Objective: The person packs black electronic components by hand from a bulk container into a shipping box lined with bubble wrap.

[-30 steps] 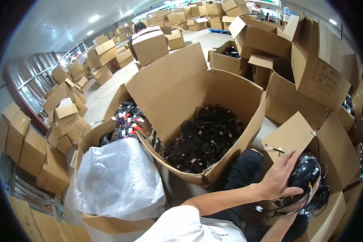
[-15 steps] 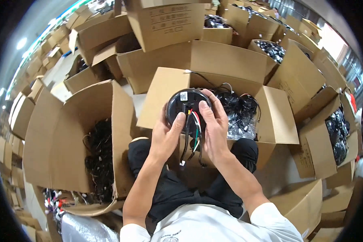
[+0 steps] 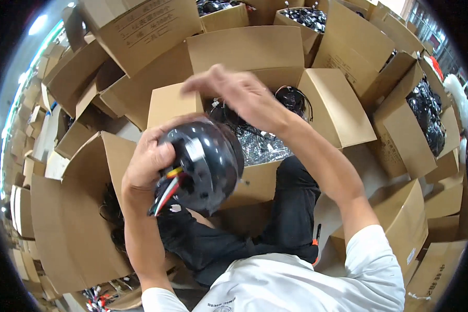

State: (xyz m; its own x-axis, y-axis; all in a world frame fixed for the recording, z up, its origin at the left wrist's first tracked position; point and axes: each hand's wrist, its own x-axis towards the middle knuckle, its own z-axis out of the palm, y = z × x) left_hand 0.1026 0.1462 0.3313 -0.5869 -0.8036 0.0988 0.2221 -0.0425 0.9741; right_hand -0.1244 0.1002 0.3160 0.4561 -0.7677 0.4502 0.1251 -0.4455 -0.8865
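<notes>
My left hand (image 3: 150, 158) grips a glossy black round housing (image 3: 216, 164) by its left side, its thumb pressed on the back. The housing is tilted and slightly blurred. A bundle of wires (image 3: 166, 196), red, white and black with a yellow band, hangs out of it. Apart from it, my right hand (image 3: 239, 93) is raised over the open carton (image 3: 340, 106) in front of me, fingers stretched out and blurred, with nothing seen in them. Inside that carton lie more black wired units (image 3: 292, 100) and clear plastic wrapping (image 3: 268, 147).
A tall open carton (image 3: 62, 229) at my left holds dark cables, partly hidden. Colourful wire connectors (image 3: 96, 299) lie by its lower end. At the right, another carton holds black wrapped parts (image 3: 426, 117). More cartons (image 3: 156, 31) crowd the far side.
My right hand has let go of the housing and swung up and away over the carton. My left hand has carried the housing left and turned it. The view has shifted.
</notes>
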